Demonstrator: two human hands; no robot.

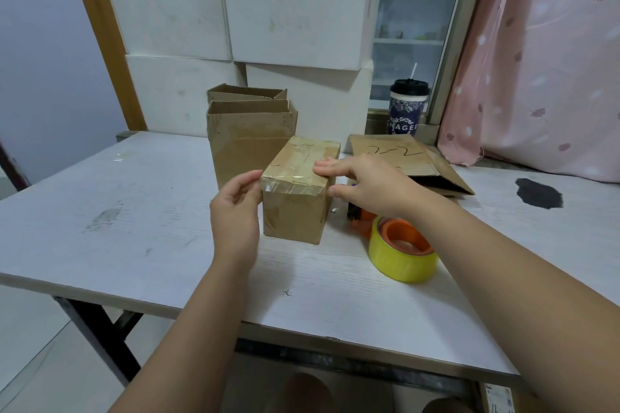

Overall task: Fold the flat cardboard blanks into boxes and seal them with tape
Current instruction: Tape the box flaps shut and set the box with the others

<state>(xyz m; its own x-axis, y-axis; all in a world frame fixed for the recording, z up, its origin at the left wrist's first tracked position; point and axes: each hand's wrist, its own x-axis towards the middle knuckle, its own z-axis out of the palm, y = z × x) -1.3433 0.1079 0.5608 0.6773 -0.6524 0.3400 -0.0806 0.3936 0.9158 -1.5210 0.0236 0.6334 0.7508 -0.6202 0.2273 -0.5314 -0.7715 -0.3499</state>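
Taped box [295, 201] stands mid-table [134, 228]. My right hand [365, 183] rests on its top, fingers straight, thumb at the right side. My left hand [236, 204], fingers loosely bent, touches its left edge. Neither of my hands grips it. Yellow tape roll [401, 258] sits just right of the box.

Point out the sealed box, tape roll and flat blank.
sealed box [293, 211], head view, front face.
tape roll [396, 261], head view, yellow outer wall.
flat blank [379, 144], head view, marked top panel.

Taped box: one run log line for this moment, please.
taped box: sealed, on table; left hand: at left edge; right hand: fingers on top
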